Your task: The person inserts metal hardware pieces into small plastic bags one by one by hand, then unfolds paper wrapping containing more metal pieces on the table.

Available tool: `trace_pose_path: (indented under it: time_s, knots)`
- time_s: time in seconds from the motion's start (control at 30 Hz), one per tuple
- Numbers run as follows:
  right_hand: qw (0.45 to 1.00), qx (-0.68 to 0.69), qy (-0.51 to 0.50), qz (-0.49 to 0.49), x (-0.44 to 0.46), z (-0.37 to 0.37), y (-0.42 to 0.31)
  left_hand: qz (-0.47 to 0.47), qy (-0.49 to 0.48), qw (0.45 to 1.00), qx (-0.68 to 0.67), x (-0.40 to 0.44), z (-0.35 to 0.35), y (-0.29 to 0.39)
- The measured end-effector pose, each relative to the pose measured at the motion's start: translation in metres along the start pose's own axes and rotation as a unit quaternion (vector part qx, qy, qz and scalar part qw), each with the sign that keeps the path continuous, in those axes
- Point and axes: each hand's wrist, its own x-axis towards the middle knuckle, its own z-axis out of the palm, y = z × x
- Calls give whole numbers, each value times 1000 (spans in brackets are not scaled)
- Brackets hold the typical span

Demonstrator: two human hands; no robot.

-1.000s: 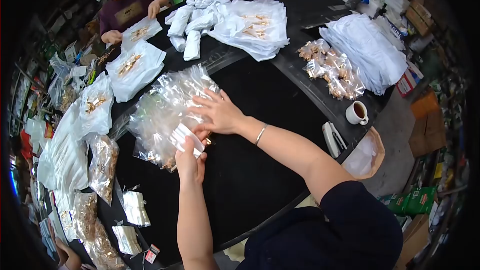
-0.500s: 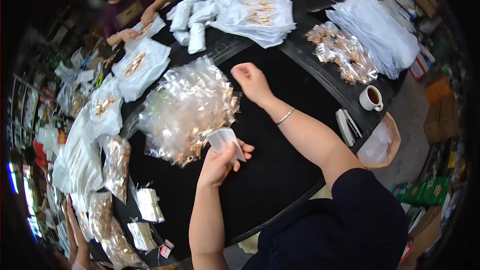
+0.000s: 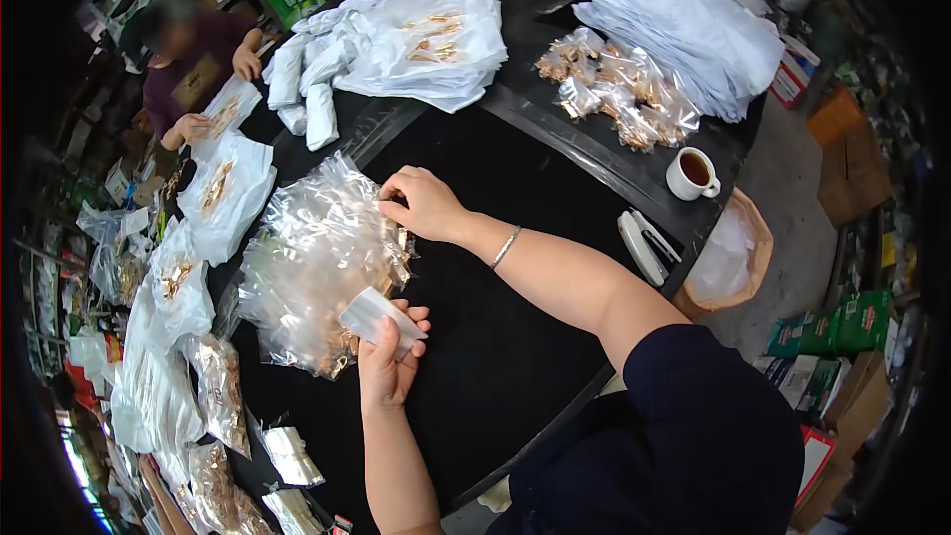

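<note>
My left hand (image 3: 392,365) is closed round a thin stack of small whitish plastic bags (image 3: 372,317), held between thumb and fingers. It is just in front of a heap of clear plastic packets (image 3: 312,258) with gold-coloured pieces at their ends. At the heap's upper right edge is my right hand (image 3: 428,204), a silver bangle on its wrist. Its thumb and fingers are curled in a pinch on the edge of a clear packet there; the fingertips are partly lost against the shiny plastic.
A co-worker (image 3: 198,69) handles a white bag at the far left. White sheets with gold pieces (image 3: 426,40) lie at the back. To the right are more packets (image 3: 634,89), a cup of dark drink (image 3: 692,174), a stapler (image 3: 646,248) and a lined bin (image 3: 758,258).
My right hand has come down from above the black tabletop to the packet heap's edge. My left hand still holds the small bags. The whole view has shifted.
</note>
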Motion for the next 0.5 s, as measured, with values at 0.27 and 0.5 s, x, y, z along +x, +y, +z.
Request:
trace_pose_path:
  time_s: [0.27, 0.5]
  knots:
    - [999, -17, -42, 13, 2, -6, -1, -5, -11, 1000, -23, 0, 1, 2]
    - [998, -23, -52, 8, 3, -7, 0, -6, -27, 999, -24, 2, 1, 3]
